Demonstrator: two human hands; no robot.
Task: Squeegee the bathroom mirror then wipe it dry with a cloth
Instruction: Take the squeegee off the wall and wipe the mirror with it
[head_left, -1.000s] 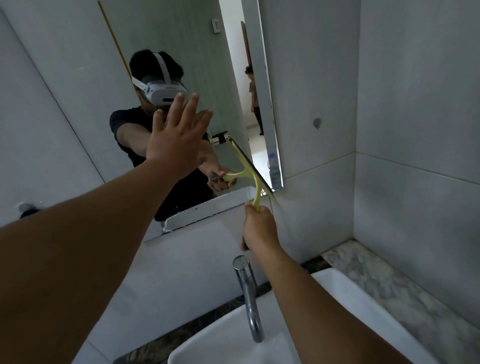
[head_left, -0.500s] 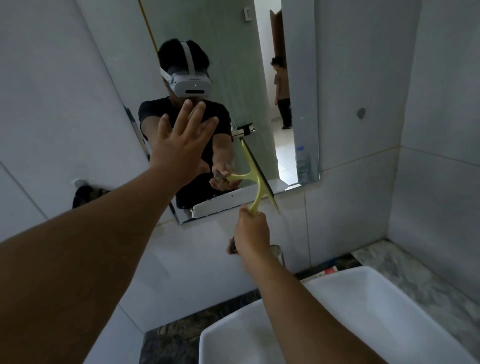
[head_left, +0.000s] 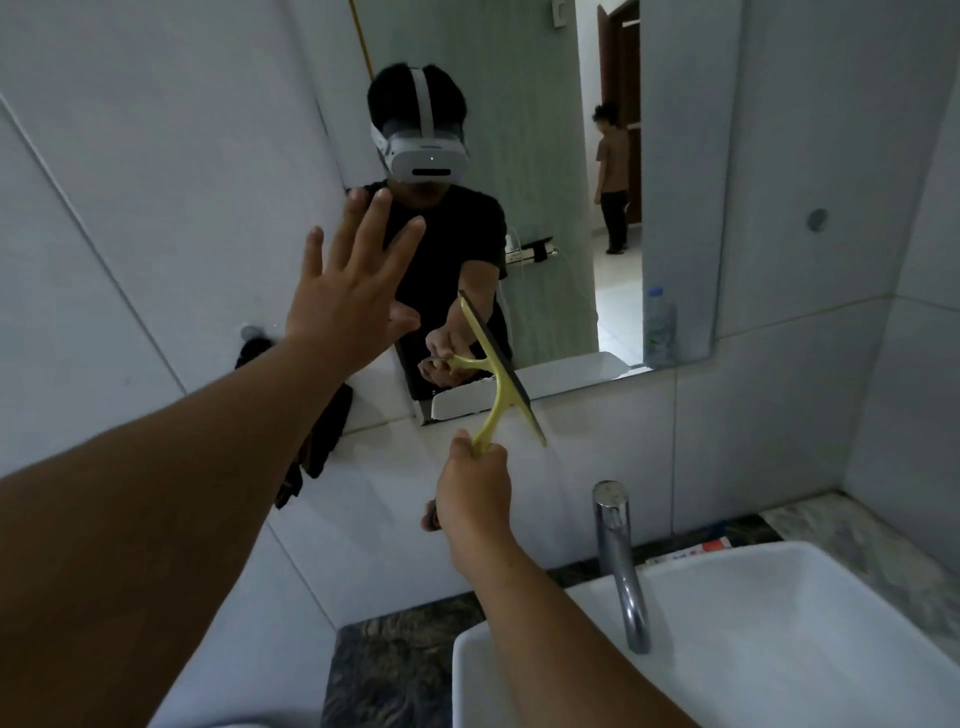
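The wall mirror (head_left: 545, 156) fills the upper middle of the head view and reflects a person in a headset. My right hand (head_left: 475, 491) grips the handle of a yellow squeegee (head_left: 496, 371). Its dark blade slants across the mirror's bottom edge, with the lower tip over the white tile. My left hand (head_left: 348, 296) is raised with fingers spread, palm toward the mirror's left edge; I cannot tell whether it touches the glass. A dark cloth (head_left: 317, 436) hangs from a wall hook left of the mirror, partly hidden by my left forearm.
A white basin (head_left: 779, 623) with a chrome tap (head_left: 618, 561) stands below on a dark marble counter (head_left: 395, 670). A small box (head_left: 696, 551) lies behind the basin. White tiled walls close in on the left and right. A second person shows in the reflection.
The view has swung left and closer, so the mirror sits more to the right. The squeegee has dropped slightly, its lower tip now past the mirror's bottom edge. My left hand stays raised and spread.
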